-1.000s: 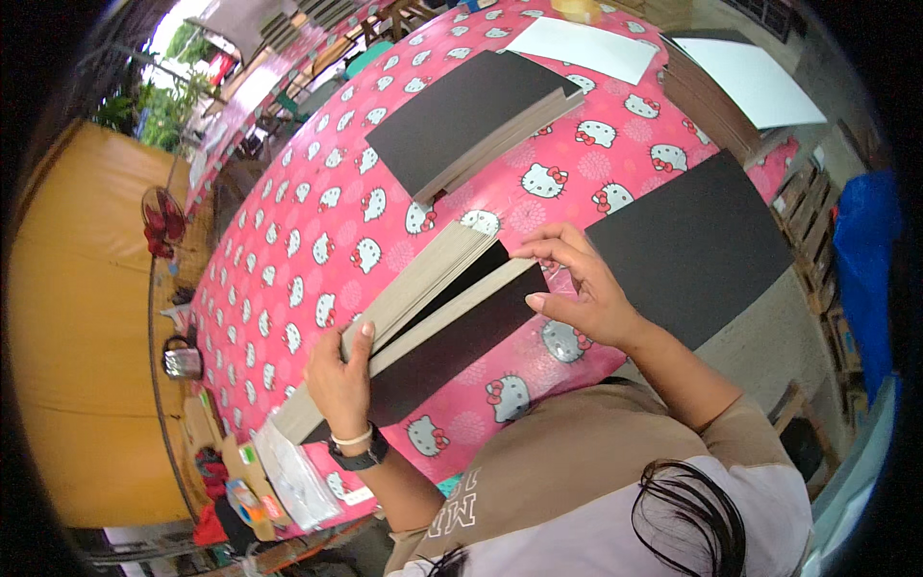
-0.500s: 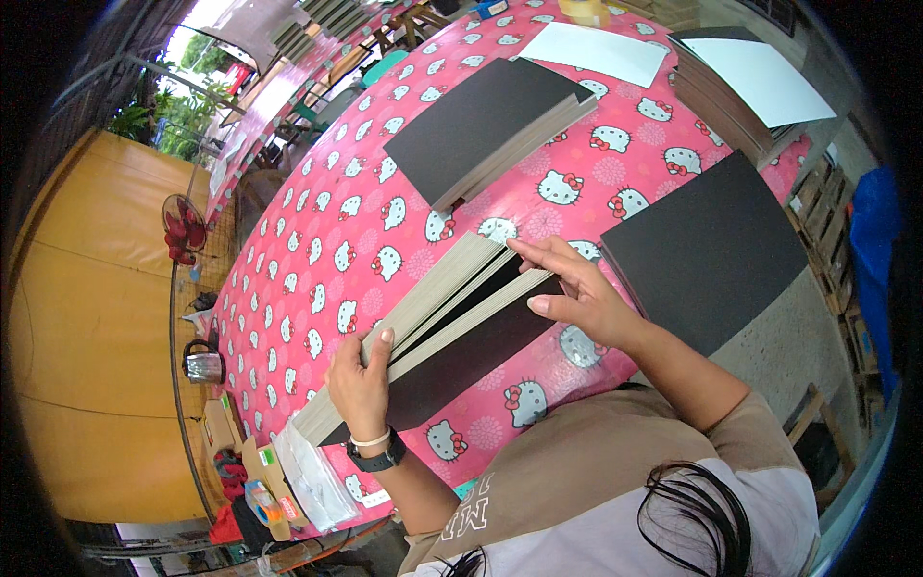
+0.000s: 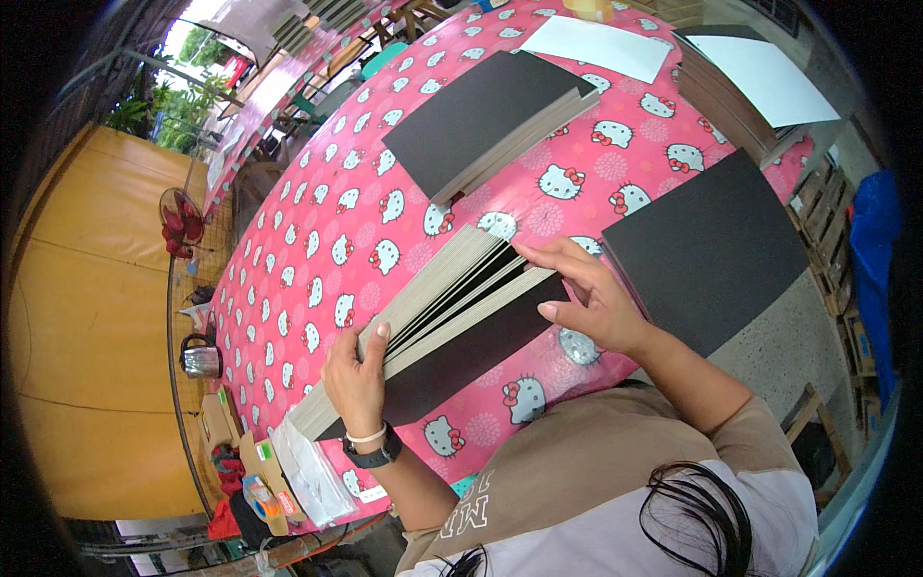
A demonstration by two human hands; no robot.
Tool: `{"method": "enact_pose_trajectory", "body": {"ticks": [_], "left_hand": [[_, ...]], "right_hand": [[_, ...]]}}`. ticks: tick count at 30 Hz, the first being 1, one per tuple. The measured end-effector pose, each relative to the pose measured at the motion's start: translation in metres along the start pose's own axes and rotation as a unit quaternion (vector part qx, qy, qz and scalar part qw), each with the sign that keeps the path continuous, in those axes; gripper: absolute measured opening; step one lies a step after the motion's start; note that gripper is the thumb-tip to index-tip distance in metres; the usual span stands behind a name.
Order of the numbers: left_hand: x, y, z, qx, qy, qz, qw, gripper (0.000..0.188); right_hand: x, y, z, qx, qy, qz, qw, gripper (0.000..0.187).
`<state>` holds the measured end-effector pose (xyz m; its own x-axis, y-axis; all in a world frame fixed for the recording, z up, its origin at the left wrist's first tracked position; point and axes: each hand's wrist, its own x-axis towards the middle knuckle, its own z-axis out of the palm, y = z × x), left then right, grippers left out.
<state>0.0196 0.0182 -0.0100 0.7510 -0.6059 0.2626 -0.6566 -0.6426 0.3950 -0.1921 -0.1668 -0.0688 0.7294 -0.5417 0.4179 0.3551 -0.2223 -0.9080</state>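
A stack of black boards [image 3: 461, 356] with pale grey edges stands on its long edge in front of me, its boards fanned apart toward the right end. My left hand [image 3: 356, 385] is closed around the left part, thumb over the top edges and fingers partly hidden behind. At the other end, my right hand [image 3: 591, 293] has its fingertips at the gap between boards and its thumb by the near black face, pinching the nearer boards. Right beside that hand lies another black board stack [image 3: 711, 250]. Farther off rests a third black stack [image 3: 490, 120].
A pink patterned cloth [image 3: 317, 250] covers the table. White sheets lie at the back: one sheet [image 3: 596, 48] on the cloth, another sheet [image 3: 769, 77] on a stack. At the left edge are a kettle [image 3: 202, 359], a plastic bag [image 3: 312, 471] and cardboard boxes [image 3: 264, 471].
More gaps have opened between the boards in the fanned stack. My right hand has shifted slightly to the right; my left hand keeps its hold.
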Motion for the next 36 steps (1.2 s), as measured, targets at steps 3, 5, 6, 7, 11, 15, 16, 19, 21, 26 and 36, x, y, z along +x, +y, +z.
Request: {"method": "enact_pose_trajectory", "body": {"ticks": [3, 5, 6, 7, 11, 15, 16, 19, 21, 26, 36], "left_hand": [[0.000, -0.002, 0.000, -0.002, 0.000, 0.004, 1.000, 0.044], [0.000, -0.002, 0.000, 0.003, 0.002, 0.006, 1.000, 0.044], [0.000, -0.001, 0.000, 0.004, 0.002, 0.007, 1.000, 0.045], [0.001, -0.001, 0.000, 0.004, 0.002, 0.008, 1.000, 0.045], [-0.001, -0.002, 0.000, -0.001, 0.006, 0.013, 1.000, 0.047], [-0.001, 0.001, -0.002, 0.013, -0.008, -0.003, 1.000, 0.047], [0.000, 0.002, -0.002, 0.012, -0.007, -0.004, 1.000, 0.046], [-0.001, -0.002, 0.001, 0.002, 0.002, 0.000, 1.000, 0.045], [-0.001, -0.002, 0.001, 0.004, 0.004, 0.000, 1.000, 0.044], [0.000, -0.001, 0.000, 0.014, -0.001, -0.003, 1.000, 0.044], [0.000, 0.000, -0.001, 0.008, -0.013, -0.008, 1.000, 0.045]], "right_hand": [[-0.003, 0.004, 0.006, 0.027, 0.022, -0.001, 0.999, 0.049], [0.000, 0.003, 0.006, 0.063, 0.014, 0.019, 0.998, 0.047], [0.002, 0.002, 0.005, 0.103, 0.018, 0.046, 0.993, 0.048], [0.003, 0.000, 0.005, 0.142, 0.022, 0.073, 0.987, 0.050], [0.007, -0.006, 0.001, 0.065, -0.006, 0.096, 0.993, 0.056], [0.007, -0.002, 0.000, 0.017, -0.021, 0.045, 0.999, 0.058], [0.006, -0.002, 0.000, 0.013, -0.019, 0.038, 0.999, 0.057], [0.004, -0.001, 0.000, 0.019, -0.019, 0.034, 0.999, 0.058], [0.003, -0.001, 0.000, 0.025, -0.017, 0.031, 0.999, 0.058], [0.001, -0.012, 0.004, -0.136, 0.017, 0.008, 0.991, 0.051], [0.012, -0.004, 0.004, 0.066, -0.005, 0.060, 0.996, 0.055]]}}
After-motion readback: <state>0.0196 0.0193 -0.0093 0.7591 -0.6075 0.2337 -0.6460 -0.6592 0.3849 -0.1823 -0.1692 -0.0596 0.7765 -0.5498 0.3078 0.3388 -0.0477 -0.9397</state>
